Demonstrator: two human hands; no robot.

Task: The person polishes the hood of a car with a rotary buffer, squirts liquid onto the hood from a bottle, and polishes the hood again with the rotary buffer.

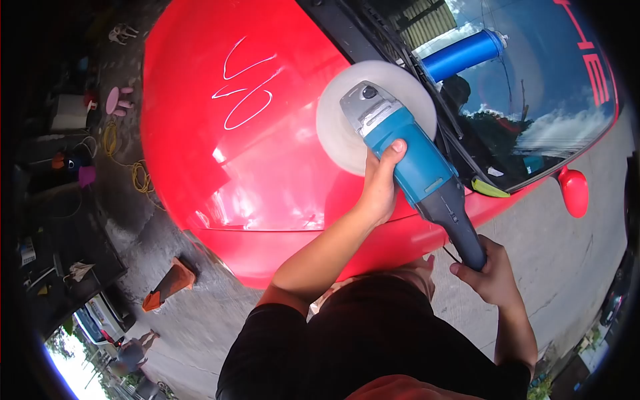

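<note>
A teal and grey power polisher (415,157) lies over the red car hood (267,167), its round white pad (340,127) at the hood's rear edge by the windshield. My left hand (385,175) grips the polisher's body near its head, thumb on top. Around the dark rear handle my right hand (490,270) is closed. White looping lines of compound (250,93) mark the hood left of the pad. A blue bottle (463,55) rests on the windshield (527,107).
A green-yellow cloth (490,189) lies at the windshield's lower corner, near the side mirror (573,192). An orange cone (170,285), yellow hose (141,177) and pink stool (119,101) are on the ground. A person (133,353) is at the lower left.
</note>
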